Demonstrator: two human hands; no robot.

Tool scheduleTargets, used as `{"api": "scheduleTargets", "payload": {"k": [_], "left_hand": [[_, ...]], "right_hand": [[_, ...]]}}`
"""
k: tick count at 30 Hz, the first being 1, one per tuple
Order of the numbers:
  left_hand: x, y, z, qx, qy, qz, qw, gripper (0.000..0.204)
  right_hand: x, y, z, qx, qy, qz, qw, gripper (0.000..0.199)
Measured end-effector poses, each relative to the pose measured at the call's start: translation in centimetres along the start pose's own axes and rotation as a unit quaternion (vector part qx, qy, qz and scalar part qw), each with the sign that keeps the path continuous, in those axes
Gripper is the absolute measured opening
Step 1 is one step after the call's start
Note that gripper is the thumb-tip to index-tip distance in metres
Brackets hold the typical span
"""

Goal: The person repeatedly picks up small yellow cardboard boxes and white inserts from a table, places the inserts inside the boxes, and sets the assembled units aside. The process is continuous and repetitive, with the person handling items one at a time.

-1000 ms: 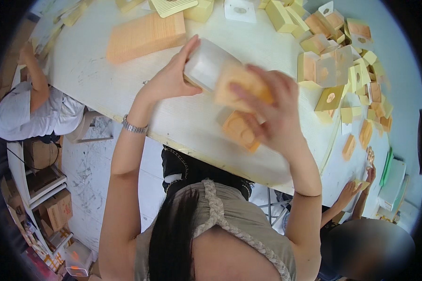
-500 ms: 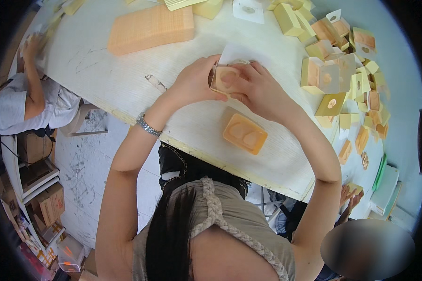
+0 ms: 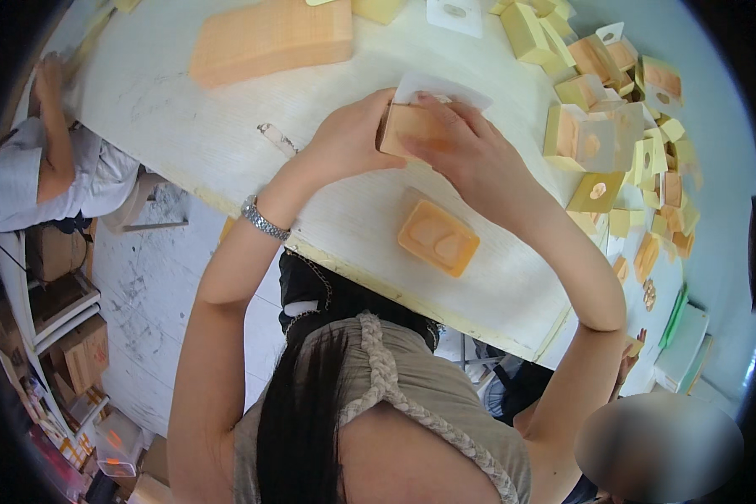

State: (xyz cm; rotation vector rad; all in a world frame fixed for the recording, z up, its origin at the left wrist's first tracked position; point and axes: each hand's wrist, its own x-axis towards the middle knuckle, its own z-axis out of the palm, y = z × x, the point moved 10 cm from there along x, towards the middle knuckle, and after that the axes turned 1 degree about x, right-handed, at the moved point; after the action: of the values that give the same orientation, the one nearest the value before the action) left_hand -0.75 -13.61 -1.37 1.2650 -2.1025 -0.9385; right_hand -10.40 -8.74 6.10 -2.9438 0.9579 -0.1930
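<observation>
Over the table, my left hand (image 3: 349, 134) grips the left side of a small pale-orange box (image 3: 403, 126), with a raised whitish flap (image 3: 433, 84) along its far edge. My right hand (image 3: 470, 151) is closed over the box's right side, its fingers bent across the open face and the flap and somewhat blurred. What lies inside the box is mostly hidden by those fingers. Nearer to me, an orange tray insert (image 3: 438, 238) with rounded hollows lies flat on the white table, touched by neither hand.
A long peach-coloured block or stack (image 3: 273, 42) lies at the far left of the table (image 3: 185, 126). Many yellow boxes (image 3: 592, 139), some with open lids, are heaped on the right. Another person's arm (image 3: 52, 147) is at the left edge; a further person sits at lower right.
My right hand has slid up and to the right, its fingers now over the box's face and flap. The box has tilted and risen slightly. The orange insert lies unmoved.
</observation>
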Motion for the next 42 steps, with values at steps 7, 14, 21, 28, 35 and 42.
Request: {"api": "scheduleTargets", "payload": {"k": [7,14,21,28,35,42], "left_hand": [[0.3,-0.7,-0.2,-0.02,0.006,-0.018,1.0,0.086],[0.1,-0.1,0.0,0.003,0.017,-0.001,1.0,0.085],[-0.1,-0.2,0.0,-0.011,0.021,-0.005,1.0,0.082],[-0.4,0.5,0.0,0.018,0.054,0.004,0.998,0.08],[-0.6,0.3,0.1,0.028,0.062,0.021,0.997,0.082],[-0.2,0.6,-0.1,-0.016,0.032,0.005,0.999,0.085]], "right_hand": [[-0.9,1.2,1.1,-0.02,0.049,-0.073,0.996,0.038],[-2.9,2.8,-1.2,-0.048,0.082,0.02,0.995,0.026],[-1.5,1.2,-1.0,-0.099,0.028,0.002,0.995,0.01],[-2.3,7.0,0.3,0.22,0.088,0.183,0.954,0.029],[-1.3,5.1,-0.4,0.077,0.085,0.132,0.985,0.019],[-1.5,3.4,1.8,-0.054,-0.008,0.107,0.993,0.019]]}}
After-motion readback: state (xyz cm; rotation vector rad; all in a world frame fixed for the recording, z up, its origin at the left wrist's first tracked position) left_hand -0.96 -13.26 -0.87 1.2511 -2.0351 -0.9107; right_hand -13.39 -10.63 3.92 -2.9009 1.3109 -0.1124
